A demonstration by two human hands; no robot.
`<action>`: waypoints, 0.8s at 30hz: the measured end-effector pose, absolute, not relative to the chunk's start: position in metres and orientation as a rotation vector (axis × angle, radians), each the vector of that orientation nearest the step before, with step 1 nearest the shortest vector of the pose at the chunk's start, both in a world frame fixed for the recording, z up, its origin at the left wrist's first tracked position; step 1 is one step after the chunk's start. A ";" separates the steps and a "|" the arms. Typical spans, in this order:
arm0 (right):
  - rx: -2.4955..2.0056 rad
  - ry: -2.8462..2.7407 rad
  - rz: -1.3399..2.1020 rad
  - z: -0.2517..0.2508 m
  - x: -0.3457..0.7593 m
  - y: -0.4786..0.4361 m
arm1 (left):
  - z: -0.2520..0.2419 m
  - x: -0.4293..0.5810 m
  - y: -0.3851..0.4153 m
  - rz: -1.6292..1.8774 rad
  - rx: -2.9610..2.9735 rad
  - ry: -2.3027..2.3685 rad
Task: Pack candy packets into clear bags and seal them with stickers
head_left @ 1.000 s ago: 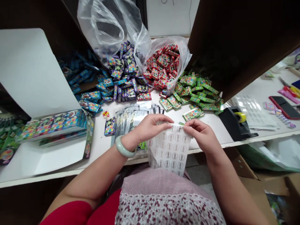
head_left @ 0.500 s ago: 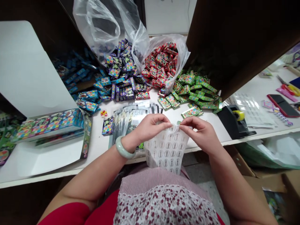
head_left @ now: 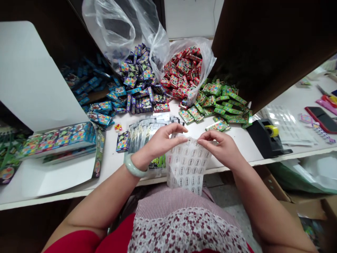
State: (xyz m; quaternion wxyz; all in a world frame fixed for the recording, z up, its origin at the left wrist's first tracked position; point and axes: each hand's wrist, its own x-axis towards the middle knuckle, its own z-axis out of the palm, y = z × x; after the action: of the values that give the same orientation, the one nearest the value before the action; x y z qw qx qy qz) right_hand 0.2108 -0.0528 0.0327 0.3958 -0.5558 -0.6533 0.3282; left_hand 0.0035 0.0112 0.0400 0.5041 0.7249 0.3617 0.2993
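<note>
A pale sheet of round stickers (head_left: 186, 168), printed with rows of dark ovals, hangs over the table's front edge against the apron. At its top edge, my right hand (head_left: 219, 146) pinches the corner with thumb and forefinger. My left hand (head_left: 164, 142), with a jade-coloured bangle on the wrist, has its thumb on the sheet's upper edge. Its forefinger is lifted a little off the thumb, and the other fingers are partly hidden. Beneath and beside the left hand lie several flat clear packets (head_left: 139, 133) with dark and green print. A small purple box (head_left: 122, 141) lies left of them.
Behind are piles of small purple boxes (head_left: 143, 70), red boxes (head_left: 181, 75) in a plastic bag, green boxes (head_left: 229, 103) and blue boxes (head_left: 100, 114). An open display carton (head_left: 58, 175) stands left. Right are a tape dispenser (head_left: 268, 137) and a phone (head_left: 321, 118).
Both hands have shifted slightly left along the sheet's top edge. My left forefinger has lifted away from the thumb. The view has turned a little, moving the table's things slightly right.
</note>
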 end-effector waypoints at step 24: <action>-1.472 -1.789 0.753 0.039 0.210 -0.054 | 0.041 -0.006 0.006 0.645 1.342 0.885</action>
State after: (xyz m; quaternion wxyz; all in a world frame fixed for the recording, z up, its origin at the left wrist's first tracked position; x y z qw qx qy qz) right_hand 0.2097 -0.0537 0.0390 0.3455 -0.5671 -0.6892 0.2901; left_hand -0.0060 0.0064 0.0415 0.6480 0.5902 0.3892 0.2836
